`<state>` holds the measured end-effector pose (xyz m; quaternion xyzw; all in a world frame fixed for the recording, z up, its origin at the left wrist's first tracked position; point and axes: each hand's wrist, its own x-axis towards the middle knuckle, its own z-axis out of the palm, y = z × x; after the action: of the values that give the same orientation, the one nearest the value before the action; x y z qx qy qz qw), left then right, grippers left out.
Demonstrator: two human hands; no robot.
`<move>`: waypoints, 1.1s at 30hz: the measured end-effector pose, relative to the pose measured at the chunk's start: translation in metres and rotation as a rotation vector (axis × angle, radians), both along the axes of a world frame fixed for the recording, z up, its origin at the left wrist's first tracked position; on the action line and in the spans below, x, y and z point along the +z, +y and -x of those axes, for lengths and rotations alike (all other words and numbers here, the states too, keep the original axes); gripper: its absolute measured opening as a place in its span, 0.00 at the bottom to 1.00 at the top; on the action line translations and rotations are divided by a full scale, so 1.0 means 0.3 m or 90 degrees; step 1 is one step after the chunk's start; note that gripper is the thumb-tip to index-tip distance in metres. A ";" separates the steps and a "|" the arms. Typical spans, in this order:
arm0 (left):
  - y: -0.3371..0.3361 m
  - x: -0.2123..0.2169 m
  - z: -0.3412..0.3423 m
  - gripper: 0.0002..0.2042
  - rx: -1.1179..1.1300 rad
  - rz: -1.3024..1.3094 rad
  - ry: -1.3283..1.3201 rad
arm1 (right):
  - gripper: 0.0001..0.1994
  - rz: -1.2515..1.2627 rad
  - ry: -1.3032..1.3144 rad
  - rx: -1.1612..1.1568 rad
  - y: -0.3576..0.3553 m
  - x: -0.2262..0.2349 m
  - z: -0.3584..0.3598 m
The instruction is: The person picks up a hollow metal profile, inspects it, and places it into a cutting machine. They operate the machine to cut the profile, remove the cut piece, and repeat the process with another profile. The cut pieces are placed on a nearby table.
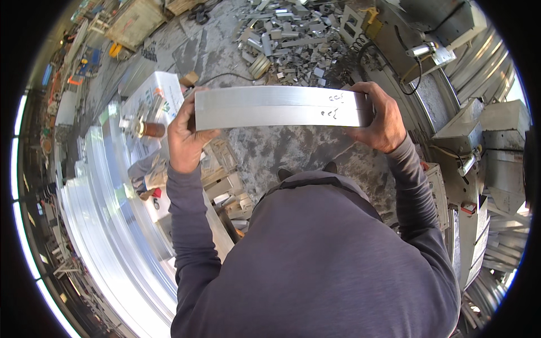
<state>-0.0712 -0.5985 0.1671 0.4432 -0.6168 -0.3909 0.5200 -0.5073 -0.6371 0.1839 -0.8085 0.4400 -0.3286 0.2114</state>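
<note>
Two silver metal bars, likely aluminium profiles, lie one against the other as a stack, held level across in front of me. The far bar [265, 96] and the near bar [259, 117] both carry dark handwritten marks toward their right ends. My left hand [185, 138] is closed round the left end of the pair, thumb on the near side. At the opposite end my right hand [384, 121] grips both bars, fingers on the far edge and thumb beneath the near one. The undersides of the bars are hidden.
Long shiny profiles [107, 225] lie to my left, beside a white box [155, 96], a brown jar [152, 129] and cloth gloves [149, 172]. A heap of metal offcuts [298, 42] covers the floor ahead. Machinery [459, 127] with cables stands at the right.
</note>
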 end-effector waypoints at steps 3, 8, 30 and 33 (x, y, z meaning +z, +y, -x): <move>-0.023 -0.078 0.091 0.41 0.023 -0.055 0.053 | 0.42 -0.114 -0.247 -0.028 -0.005 -0.061 0.130; -0.073 -0.205 0.243 0.38 0.040 -0.132 0.135 | 0.46 -0.209 -0.733 0.025 -0.021 -0.144 0.292; -0.248 -0.219 0.804 0.29 -0.035 -0.106 0.218 | 0.23 -0.117 -0.776 0.012 -0.062 -0.182 0.842; -0.273 -0.211 0.818 0.29 -0.016 -0.126 0.132 | 0.23 -0.080 -0.724 -0.002 -0.055 -0.183 0.891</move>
<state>-0.3165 -0.6804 0.1037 0.4420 -0.5232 -0.5001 0.5298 -0.7746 -0.6535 0.1289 -0.4897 0.2770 -0.6857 0.4619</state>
